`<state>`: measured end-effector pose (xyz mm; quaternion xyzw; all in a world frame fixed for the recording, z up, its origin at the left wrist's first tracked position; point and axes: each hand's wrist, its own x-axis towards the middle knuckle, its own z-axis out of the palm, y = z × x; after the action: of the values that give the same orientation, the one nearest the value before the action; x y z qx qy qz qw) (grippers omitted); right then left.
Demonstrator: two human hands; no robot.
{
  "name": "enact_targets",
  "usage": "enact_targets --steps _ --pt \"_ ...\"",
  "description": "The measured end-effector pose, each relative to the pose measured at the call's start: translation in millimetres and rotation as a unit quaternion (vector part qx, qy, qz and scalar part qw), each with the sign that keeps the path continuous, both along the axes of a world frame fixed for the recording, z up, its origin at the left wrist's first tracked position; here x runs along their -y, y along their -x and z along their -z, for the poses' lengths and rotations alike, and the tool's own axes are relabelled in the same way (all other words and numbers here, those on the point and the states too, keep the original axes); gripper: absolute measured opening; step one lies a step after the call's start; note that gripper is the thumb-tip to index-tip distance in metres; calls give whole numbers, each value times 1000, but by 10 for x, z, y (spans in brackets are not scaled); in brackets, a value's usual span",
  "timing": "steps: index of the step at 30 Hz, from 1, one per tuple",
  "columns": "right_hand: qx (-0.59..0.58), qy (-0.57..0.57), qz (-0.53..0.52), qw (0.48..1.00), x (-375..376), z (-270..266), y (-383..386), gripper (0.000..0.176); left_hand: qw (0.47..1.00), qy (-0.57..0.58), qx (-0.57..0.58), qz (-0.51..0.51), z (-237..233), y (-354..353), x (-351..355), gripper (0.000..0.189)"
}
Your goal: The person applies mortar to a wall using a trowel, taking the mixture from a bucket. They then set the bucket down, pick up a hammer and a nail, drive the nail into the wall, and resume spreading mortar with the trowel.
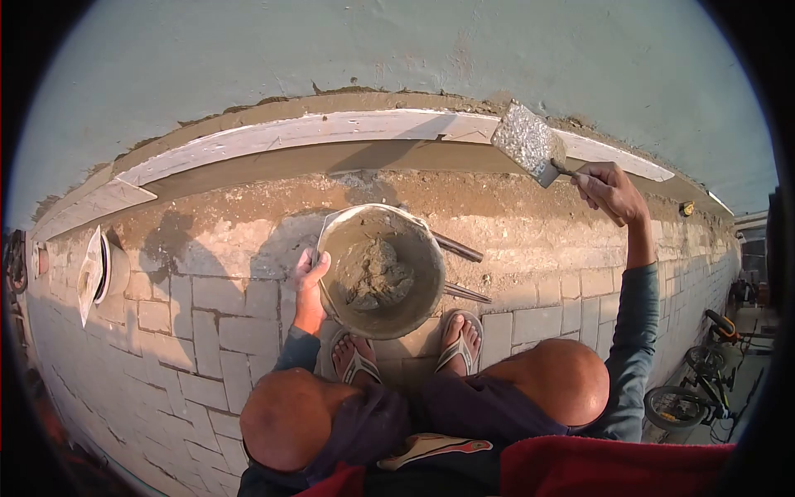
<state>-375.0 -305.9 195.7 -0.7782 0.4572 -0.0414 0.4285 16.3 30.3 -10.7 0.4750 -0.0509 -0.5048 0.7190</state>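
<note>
My left hand [310,286] grips the left rim of a round bucket [431,290], which has wet grey mortar [377,273] inside. At the upper right, my right hand [611,192] is closed around the handle of a trowel [530,145]. The trowel's speckled, mortar-smeared blade is raised in front of a long white board [331,126] that runs along the foot of the wall. A band of mortar [281,110] lies along the board's upper edge.
Two dark bars [457,247] stick out to the right of the bucket. A pale container [114,269] stands at the left on the paving [219,331]. At the lower right is a bicycle [704,389]. My sandalled feet [460,341] are below the bucket.
</note>
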Motion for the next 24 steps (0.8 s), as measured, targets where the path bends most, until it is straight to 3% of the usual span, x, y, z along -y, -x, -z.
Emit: enact_targets --steps 3,4,5,7,10,12,16,18,19,21,22,24 --pt "-42 34 -89 995 -674 159 -417 24 1000 22 -1 21 -31 165 164 20" --pt "-102 87 -172 976 -836 236 -581 22 999 17 29 22 -103 245 243 22" --pt "-80 170 -231 955 -986 485 -661 22 998 10 62 21 -180 327 305 24" --pt "-139 236 -306 912 -1264 750 -946 21 992 14 122 21 -186 462 394 26" --pt "-153 242 -325 901 -1432 1151 -1201 16 978 -13 201 58 -214 644 434 30" --pt "-260 281 -287 878 -1593 1468 -1250 13 958 -25 277 70 -159 725 434 30" --pt "-242 180 -345 889 -1835 1774 -1064 16 938 4 339 74 -207 821 348 30" --pt "-128 72 -385 911 -1657 1848 -909 21 924 43 379 42 -116 831 332 30" --pt "-129 74 -390 909 -1621 1770 -901 21 924 42 379 36 -184 781 313 30" --pt "-28 -43 -345 937 -1574 1468 -809 28 954 -1 287 84 -288 694 215 29" --pt "-85 -200 -216 952 -1566 1245 -873 28 978 27 192 82 -263 678 197 29" --pt "-66 -139 -218 964 -1607 1173 -889 28 976 16 203 82 -236 629 159 30"
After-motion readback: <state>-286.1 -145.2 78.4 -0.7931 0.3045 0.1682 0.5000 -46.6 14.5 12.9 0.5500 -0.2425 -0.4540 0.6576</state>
